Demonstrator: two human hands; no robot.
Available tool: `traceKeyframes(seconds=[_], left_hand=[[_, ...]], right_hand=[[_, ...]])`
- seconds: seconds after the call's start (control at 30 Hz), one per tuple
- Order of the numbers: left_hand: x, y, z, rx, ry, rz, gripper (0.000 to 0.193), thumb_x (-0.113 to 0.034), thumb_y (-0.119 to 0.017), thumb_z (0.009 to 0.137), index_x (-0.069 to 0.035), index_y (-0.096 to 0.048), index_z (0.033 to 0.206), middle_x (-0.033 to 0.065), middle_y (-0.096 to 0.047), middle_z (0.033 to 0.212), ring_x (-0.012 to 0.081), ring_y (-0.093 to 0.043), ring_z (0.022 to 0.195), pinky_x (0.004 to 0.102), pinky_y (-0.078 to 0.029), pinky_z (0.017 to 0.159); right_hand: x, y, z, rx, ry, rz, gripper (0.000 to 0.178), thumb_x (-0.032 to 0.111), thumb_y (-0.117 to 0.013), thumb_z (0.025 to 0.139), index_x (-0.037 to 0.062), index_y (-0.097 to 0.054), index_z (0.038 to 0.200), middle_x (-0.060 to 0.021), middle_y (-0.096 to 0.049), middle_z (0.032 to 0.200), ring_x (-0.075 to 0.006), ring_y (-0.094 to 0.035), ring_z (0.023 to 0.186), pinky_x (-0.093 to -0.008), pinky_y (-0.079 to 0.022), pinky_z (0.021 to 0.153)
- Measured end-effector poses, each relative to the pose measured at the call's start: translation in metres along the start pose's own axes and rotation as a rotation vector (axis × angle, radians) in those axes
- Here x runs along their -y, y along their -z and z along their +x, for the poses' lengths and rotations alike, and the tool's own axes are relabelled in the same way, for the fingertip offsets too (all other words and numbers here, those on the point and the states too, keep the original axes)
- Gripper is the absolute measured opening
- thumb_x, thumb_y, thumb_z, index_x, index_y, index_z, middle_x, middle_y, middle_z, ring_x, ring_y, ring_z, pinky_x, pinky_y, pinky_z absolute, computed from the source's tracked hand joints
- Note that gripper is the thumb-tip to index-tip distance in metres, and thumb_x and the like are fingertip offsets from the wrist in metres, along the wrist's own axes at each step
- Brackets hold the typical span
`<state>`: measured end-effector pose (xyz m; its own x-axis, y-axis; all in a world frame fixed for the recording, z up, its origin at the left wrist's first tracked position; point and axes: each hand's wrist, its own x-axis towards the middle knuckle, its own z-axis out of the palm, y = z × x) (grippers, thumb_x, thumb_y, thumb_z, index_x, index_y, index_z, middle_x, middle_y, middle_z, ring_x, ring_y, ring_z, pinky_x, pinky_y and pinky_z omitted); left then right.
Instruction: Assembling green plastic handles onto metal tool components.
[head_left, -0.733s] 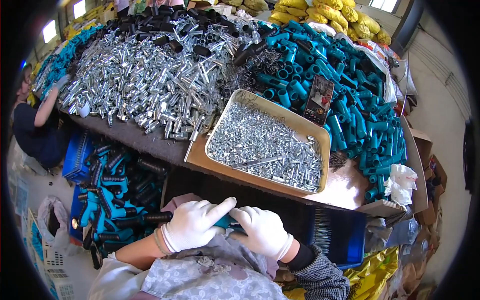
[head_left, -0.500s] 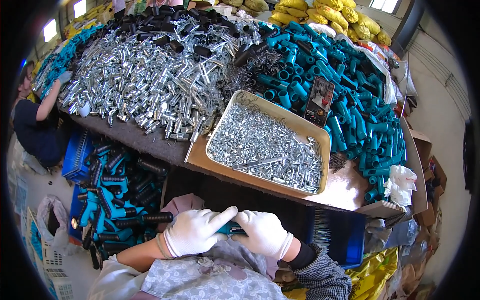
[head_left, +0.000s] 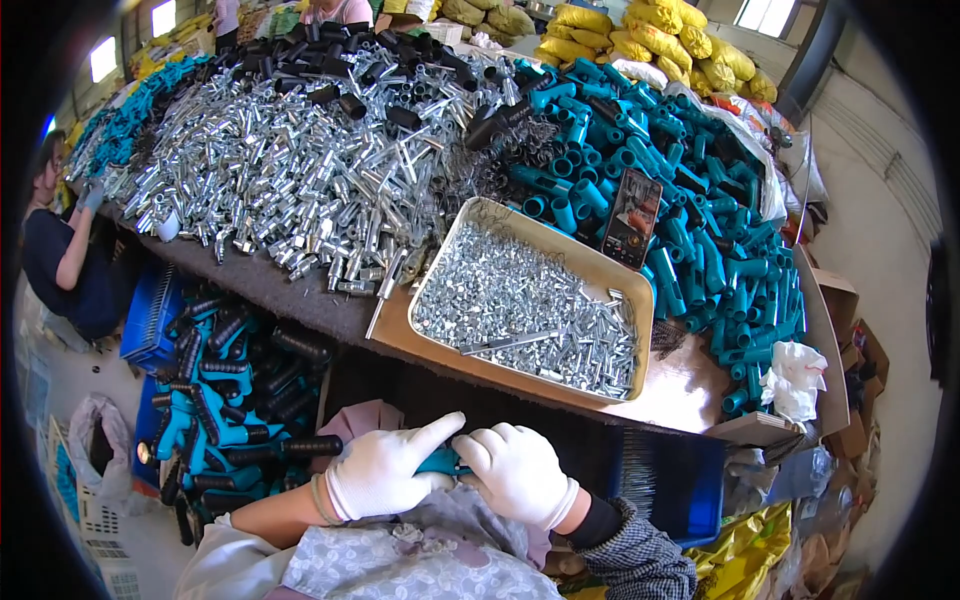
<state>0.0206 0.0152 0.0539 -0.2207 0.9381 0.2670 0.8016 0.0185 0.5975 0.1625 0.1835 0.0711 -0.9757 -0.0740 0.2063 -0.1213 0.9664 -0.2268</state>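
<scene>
In front of my lap, my left hand (head_left: 380, 475), in a white glove, grips a teal plastic part (head_left: 440, 461), its index finger stretched out above. My right hand (head_left: 520, 475), also gloved in white, closes its curled fingers on the part's right end. Both gloves cover most of the part, so its full shape is hidden. Just beyond my hands, on the table's near edge, stands a cream tray (head_left: 520, 390) of small metal pieces (head_left: 520, 290), with a longer metal rod lying on top.
Silvery metal fittings (head_left: 310, 180) are heaped at the left, teal tubular plastic parts (head_left: 690, 230) at the right. A phone (head_left: 632, 218) leans by the tray. Teal-and-black handled tools (head_left: 220, 400) fill a crate below left; a blue bin (head_left: 695, 480) stands right. A co-worker (head_left: 65, 250) is far left.
My left index finger has lifted off and points away, while my right fingers have curled tighter around the part. My hands sit slightly lower. The co-worker's arm has come down.
</scene>
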Motion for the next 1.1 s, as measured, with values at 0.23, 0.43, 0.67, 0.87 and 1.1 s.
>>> traceKeyframes(seconds=[0.23, 0.43, 0.67, 0.87, 1.1], left_hand=[[0.0, -0.003, -0.002, -0.015, 0.303, -0.431, 0.052, -0.022, -0.079, 0.081, -0.005, -0.059, 0.127, 0.0199, -0.07, 0.105, 0.0358, -0.07, 0.095, 0.0384, -0.055, 0.083], [-0.007, 0.003, -0.002, -0.076, 0.17, -0.319, 0.04, -0.011, -0.074, 0.084, -0.006, -0.063, 0.122, 0.016, -0.068, 0.113, 0.0356, -0.068, 0.101, 0.0378, -0.054, 0.086], [-0.003, 0.004, -0.009, -0.103, 0.283, -0.434, 0.038, -0.01, -0.076, 0.081, -0.003, -0.065, 0.117, 0.0166, -0.07, 0.107, 0.0289, -0.071, 0.096, 0.0342, -0.055, 0.085], [0.008, -0.003, 0.01, -0.081, 0.503, -1.087, 0.039, -0.006, -0.069, 0.089, 0.008, -0.057, 0.124, 0.0085, -0.067, 0.098, 0.0111, -0.065, 0.083, 0.0254, -0.053, 0.073], [0.006, -0.003, 0.019, -0.116, 0.641, -1.487, 0.046, -0.012, -0.057, 0.094, 0.007, -0.05, 0.135, 0.0107, -0.064, 0.109, 0.0174, -0.064, 0.091, 0.0301, -0.055, 0.074]], right_hand=[[-0.031, 0.024, 0.031, -0.128, 0.158, 0.267, 0.019, 0.018, -0.076, 0.075, 0.0109, -0.069, 0.091, -0.0064, -0.066, 0.087, -0.029, -0.063, 0.082, -0.0386, -0.051, 0.072], [-0.113, 0.02, 0.095, -0.324, -0.356, -0.109, 0.019, 0.026, -0.071, 0.082, 0.0067, -0.071, 0.084, -0.0144, -0.067, 0.086, -0.0361, -0.065, 0.084, -0.046, -0.052, 0.074], [-0.12, 0.015, 0.092, -0.463, -0.329, 0.036, 0.012, 0.02, -0.068, 0.083, 0.0077, -0.067, 0.08, -0.0128, -0.067, 0.082, -0.035, -0.066, 0.081, -0.0454, -0.051, 0.072], [-0.107, 0.023, 0.065, -0.697, -0.353, 0.187, 0.007, 0.01, -0.072, 0.081, 0.0048, -0.07, 0.086, -0.013, -0.069, 0.082, -0.0318, -0.068, 0.077, -0.0377, -0.053, 0.071], [-0.022, -0.003, 0.016, -0.594, -0.561, 1.232, 0.01, -0.006, -0.067, 0.078, -0.0011, -0.059, 0.075, -0.0126, -0.071, 0.088, -0.0133, -0.063, 0.075, -0.0258, -0.051, 0.068]])
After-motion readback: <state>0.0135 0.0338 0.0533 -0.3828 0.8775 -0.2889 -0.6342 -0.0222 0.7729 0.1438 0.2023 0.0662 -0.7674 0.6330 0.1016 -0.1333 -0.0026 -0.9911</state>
